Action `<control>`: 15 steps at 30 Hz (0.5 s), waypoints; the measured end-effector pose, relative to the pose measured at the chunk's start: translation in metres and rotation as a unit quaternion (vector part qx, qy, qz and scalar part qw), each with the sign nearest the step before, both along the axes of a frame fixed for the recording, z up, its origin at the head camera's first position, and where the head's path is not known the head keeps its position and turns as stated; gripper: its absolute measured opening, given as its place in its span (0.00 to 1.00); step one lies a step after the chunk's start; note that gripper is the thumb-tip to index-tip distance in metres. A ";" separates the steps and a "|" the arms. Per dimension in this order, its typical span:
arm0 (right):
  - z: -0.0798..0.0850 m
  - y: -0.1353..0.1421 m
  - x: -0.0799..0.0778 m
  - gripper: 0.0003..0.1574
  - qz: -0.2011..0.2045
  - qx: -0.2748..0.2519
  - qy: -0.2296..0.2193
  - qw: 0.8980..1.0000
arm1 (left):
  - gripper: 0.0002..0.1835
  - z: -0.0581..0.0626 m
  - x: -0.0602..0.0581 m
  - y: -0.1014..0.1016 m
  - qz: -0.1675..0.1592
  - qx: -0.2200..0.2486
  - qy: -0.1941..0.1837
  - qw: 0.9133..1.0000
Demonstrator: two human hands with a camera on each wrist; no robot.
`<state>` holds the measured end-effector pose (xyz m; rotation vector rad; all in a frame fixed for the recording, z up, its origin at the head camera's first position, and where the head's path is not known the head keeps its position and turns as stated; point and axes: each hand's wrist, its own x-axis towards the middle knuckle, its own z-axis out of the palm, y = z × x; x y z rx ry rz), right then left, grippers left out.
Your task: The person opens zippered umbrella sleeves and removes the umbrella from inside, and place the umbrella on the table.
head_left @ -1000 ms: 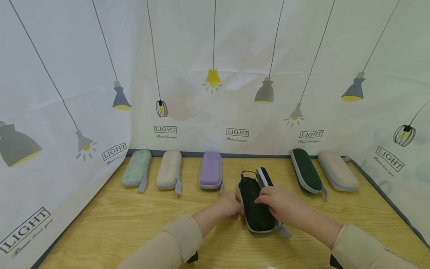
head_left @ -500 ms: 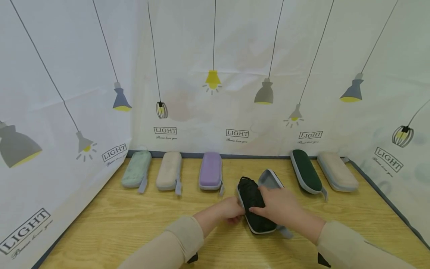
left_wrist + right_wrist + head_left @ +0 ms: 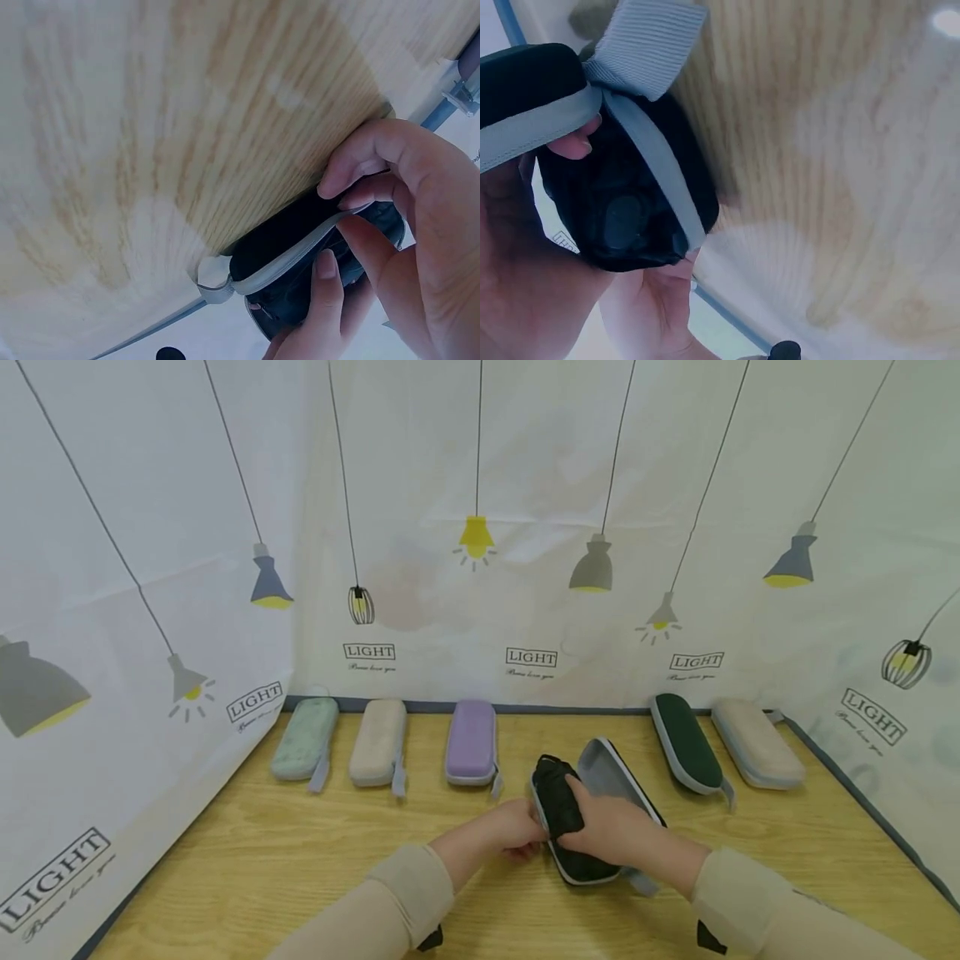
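Observation:
A black zip case (image 3: 611, 768) with grey lining and trim lies unzipped on the table, its lid swung out to the right. In its base sits a black folded umbrella (image 3: 558, 789), the cloth bunched up. My left hand (image 3: 517, 827) pinches the left rim of the base; the left wrist view shows thumb and fingers on the grey zip edge (image 3: 289, 259). My right hand (image 3: 611, 827) grips the umbrella from above, thumb on the near side. In the right wrist view the umbrella's rounded end (image 3: 619, 217) shows beside the lid (image 3: 532, 75), with fingertips between.
Closed cases line the back of the wooden table (image 3: 300, 877): mint (image 3: 305, 739), cream (image 3: 377, 743), purple (image 3: 471, 743), dark green (image 3: 684, 743) and beige (image 3: 757, 743). A white cloth (image 3: 525, 460) printed with lamps rises behind and on both sides.
The lid has tipped further outward to the right, showing more grey lining. My right hand has shifted onto the umbrella and wraps more of it. The left hand stays at the rim.

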<state>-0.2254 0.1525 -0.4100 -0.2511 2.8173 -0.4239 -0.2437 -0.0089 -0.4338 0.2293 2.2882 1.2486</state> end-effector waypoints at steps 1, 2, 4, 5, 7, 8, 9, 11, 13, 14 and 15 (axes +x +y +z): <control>0.000 0.000 0.000 0.60 -0.001 -0.004 -0.004 1.000 | 0.08 0.000 0.000 0.000 0.002 -0.001 0.002 1.000; 0.000 0.001 0.001 0.59 -0.003 -0.007 -0.005 1.000 | 0.08 0.000 0.000 0.000 0.004 0.000 0.002 1.000; 0.000 0.002 0.001 0.58 -0.007 -0.009 -0.008 1.000 | 0.08 0.000 0.000 0.001 0.005 0.001 0.000 1.000; 0.000 0.002 0.001 0.58 -0.009 -0.008 -0.007 1.000 | 0.09 0.000 0.000 0.001 0.006 0.004 -0.003 1.000; -0.001 0.004 0.001 0.58 -0.012 -0.007 -0.004 1.000 | 0.09 0.000 0.000 0.001 0.008 0.008 -0.004 1.000; -0.001 0.005 0.001 0.57 -0.013 -0.008 -0.002 1.000 | 0.09 0.000 0.001 0.001 0.010 0.010 -0.005 1.000; -0.002 0.006 0.001 0.57 -0.014 -0.009 0.000 1.000 | 0.09 0.000 0.001 0.001 0.011 0.012 -0.005 1.000; -0.002 0.008 0.000 0.56 -0.017 -0.016 0.005 1.000 | 0.09 0.000 0.001 0.001 0.014 0.016 -0.004 1.000; -0.003 0.010 0.001 0.54 -0.020 -0.031 0.015 0.999 | 0.08 0.001 0.000 0.001 0.015 0.020 0.001 1.000; -0.002 0.012 0.001 0.53 -0.023 -0.040 0.021 0.999 | 0.08 0.001 -0.001 0.001 0.016 0.027 -0.001 0.999; -0.001 0.013 0.001 0.53 -0.024 -0.052 0.028 0.998 | 0.08 0.002 -0.003 0.001 0.016 0.032 -0.002 0.999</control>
